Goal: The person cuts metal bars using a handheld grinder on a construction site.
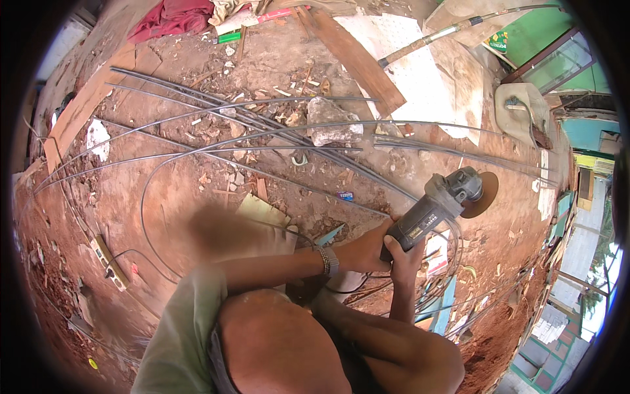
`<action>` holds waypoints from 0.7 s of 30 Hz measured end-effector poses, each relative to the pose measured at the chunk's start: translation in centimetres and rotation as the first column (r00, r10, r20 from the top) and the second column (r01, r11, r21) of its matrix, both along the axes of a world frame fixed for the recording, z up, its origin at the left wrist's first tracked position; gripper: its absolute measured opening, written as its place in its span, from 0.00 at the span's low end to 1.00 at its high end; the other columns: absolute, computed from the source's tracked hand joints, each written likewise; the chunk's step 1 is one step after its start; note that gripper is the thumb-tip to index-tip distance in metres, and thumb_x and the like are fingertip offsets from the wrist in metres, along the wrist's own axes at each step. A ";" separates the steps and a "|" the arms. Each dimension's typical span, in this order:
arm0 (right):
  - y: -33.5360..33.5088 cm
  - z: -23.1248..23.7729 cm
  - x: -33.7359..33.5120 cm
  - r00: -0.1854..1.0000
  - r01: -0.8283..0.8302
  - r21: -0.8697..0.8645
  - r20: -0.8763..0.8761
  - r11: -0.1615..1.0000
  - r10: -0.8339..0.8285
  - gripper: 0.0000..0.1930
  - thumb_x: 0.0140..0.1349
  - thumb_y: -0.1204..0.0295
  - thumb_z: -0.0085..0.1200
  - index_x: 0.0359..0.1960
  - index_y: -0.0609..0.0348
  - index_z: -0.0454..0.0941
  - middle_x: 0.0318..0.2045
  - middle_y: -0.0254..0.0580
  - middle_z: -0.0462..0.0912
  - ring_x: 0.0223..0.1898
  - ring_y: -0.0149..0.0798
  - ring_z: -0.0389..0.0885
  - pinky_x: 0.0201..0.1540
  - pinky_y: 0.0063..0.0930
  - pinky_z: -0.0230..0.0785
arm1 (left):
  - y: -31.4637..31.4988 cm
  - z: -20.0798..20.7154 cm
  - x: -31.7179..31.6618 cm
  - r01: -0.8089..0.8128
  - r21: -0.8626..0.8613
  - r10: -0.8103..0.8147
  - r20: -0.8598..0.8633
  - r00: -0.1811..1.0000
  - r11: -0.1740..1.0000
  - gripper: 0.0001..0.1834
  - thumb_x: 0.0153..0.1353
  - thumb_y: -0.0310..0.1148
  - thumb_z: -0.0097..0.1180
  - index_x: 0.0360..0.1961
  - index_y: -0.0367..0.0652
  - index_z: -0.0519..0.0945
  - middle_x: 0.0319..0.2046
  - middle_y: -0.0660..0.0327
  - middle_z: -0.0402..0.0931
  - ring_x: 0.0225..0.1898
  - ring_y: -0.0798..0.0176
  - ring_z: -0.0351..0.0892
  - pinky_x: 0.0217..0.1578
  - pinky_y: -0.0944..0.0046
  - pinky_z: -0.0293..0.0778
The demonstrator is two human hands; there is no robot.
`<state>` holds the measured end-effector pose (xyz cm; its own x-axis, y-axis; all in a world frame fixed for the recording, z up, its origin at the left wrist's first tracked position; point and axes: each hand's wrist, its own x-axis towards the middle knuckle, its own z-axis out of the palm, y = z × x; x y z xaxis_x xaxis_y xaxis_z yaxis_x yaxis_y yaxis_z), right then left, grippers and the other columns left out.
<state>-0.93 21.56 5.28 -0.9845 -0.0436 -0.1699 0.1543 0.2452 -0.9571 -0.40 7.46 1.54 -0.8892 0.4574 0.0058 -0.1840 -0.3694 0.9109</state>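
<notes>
An angle grinder [420,218] with a dark body is held up right of the middle, its brown cutting disc [480,195] at the far right end. My left hand [367,249], with a watch [331,261] on its wrist, is closed round the back end of the body. My right hand [405,257] grips the body from below, thumb along its near side. Parts of the fingers are hidden behind the tool. Long thin metal rods [262,125] lie crossed on the ground beyond; one rod end comes close to the grinder. The disc appears apart from the rods.
A rough stone block [333,122] sits among the rods. Wooden boards [357,56] and white sheets [453,85] lie at the back. At left is a power strip [109,264] with a cable. Coiled cable or wire [453,262] lies beside my right arm. Rubble litters the earth.
</notes>
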 end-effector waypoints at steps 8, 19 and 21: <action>-3.4 0.5 -4.5 0.998 0.000 0.301 0.055 0.954 -0.017 0.31 0.47 0.61 0.74 0.47 0.66 0.72 0.35 0.45 0.81 0.37 0.36 0.80 0.42 0.32 0.73 | 0.0 -1.7 -1.3 -0.041 -0.187 0.055 0.072 0.996 0.982 0.43 0.50 0.29 0.72 0.66 0.36 0.61 0.58 0.46 0.66 0.62 0.48 0.67 0.62 0.53 0.65; -2.3 -0.5 -9.4 0.979 -0.066 0.369 -0.156 0.927 0.132 0.32 0.46 0.68 0.67 0.52 0.66 0.69 0.34 0.52 0.79 0.38 0.44 0.80 0.44 0.37 0.72 | -11.7 1.3 -5.9 -0.214 -0.719 0.043 -0.248 0.968 0.662 0.32 0.56 0.41 0.68 0.58 0.35 0.72 0.50 0.47 0.75 0.56 0.44 0.73 0.56 0.51 0.69; -2.4 -0.9 -9.9 0.997 -0.061 0.311 -0.033 0.948 0.075 0.36 0.42 0.67 0.67 0.54 0.66 0.68 0.36 0.56 0.79 0.39 0.52 0.79 0.45 0.41 0.71 | -15.4 0.8 -6.9 -0.564 -0.740 0.271 -0.495 0.826 0.367 0.29 0.58 0.41 0.67 0.56 0.36 0.74 0.48 0.50 0.76 0.51 0.48 0.74 0.54 0.50 0.69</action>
